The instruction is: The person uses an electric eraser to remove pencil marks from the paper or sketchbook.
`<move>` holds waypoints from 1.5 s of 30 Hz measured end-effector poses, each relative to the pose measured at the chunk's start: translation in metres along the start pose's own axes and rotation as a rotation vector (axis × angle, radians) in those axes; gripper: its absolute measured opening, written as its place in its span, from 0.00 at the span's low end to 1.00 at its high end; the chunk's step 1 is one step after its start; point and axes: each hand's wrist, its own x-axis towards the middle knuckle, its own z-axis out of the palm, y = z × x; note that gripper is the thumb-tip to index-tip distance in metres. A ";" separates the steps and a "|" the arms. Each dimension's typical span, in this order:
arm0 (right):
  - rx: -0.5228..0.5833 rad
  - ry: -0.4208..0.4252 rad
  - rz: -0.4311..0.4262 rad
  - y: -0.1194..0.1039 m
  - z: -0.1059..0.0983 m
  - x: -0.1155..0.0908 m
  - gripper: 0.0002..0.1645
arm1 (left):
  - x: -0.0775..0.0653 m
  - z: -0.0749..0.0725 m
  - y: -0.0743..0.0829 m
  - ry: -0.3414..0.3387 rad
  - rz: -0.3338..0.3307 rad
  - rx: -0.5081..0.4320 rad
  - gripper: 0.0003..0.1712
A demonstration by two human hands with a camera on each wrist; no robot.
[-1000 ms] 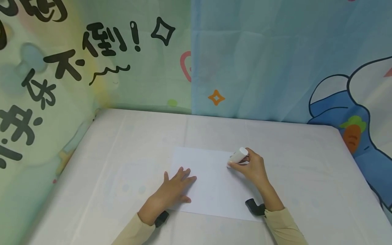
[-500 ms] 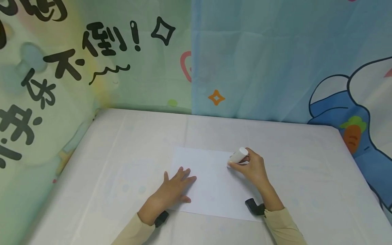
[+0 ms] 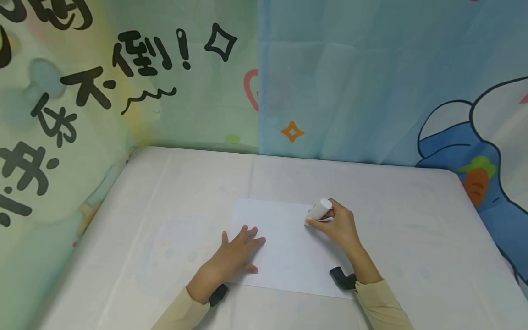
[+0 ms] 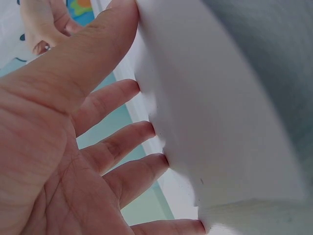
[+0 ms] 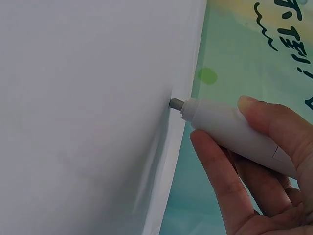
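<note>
A sheet of white paper (image 3: 284, 256) lies flat on the table. My left hand (image 3: 237, 259) rests on the sheet's left part, fingers spread; in the left wrist view its fingertips (image 4: 161, 160) press on the paper. Over the upper right of the sheet, my right hand (image 3: 340, 227) holds a thick white marker (image 3: 319, 210), tilted, its back end up and to the right. The right wrist view shows thumb and fingers pinching the marker's body (image 5: 230, 129). Its narrow grey tip (image 5: 177, 104) is right at the paper.
A white cloth covers the table (image 3: 198, 174), with the printed curtains (image 3: 350, 91) rising behind it and along the left. Black wrist straps or mounts (image 3: 342, 278) sit at both of the person's wrists.
The marker and my right hand have shifted very slightly left. My left hand keeps its place on the paper, and the view has moved by a hair.
</note>
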 end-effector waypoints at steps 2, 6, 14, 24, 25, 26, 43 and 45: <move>-0.003 -0.004 0.001 0.000 0.000 0.001 0.23 | 0.000 -0.001 0.001 -0.004 -0.001 -0.003 0.42; -0.012 -0.009 0.015 -0.002 -0.003 0.000 0.23 | 0.000 -0.002 0.001 -0.012 -0.003 -0.006 0.42; -0.017 0.010 0.007 -0.001 -0.008 0.001 0.23 | 0.000 -0.004 0.000 -0.017 -0.013 0.011 0.42; -0.020 0.005 0.003 -0.001 -0.005 0.002 0.22 | 0.000 -0.001 -0.001 0.003 0.000 0.005 0.42; -0.020 0.006 0.000 -0.002 -0.005 0.002 0.22 | 0.000 -0.001 -0.001 0.003 0.002 0.007 0.42; -0.022 0.006 -0.003 -0.002 -0.005 0.002 0.22 | 0.000 0.000 -0.001 0.005 0.004 0.009 0.41; -0.031 -0.003 -0.021 -0.002 -0.001 0.001 0.23 | 0.001 0.000 -0.001 -0.007 0.008 0.011 0.41; -0.031 0.002 -0.029 -0.001 -0.002 0.001 0.22 | 0.001 0.000 -0.001 -0.008 0.008 0.009 0.41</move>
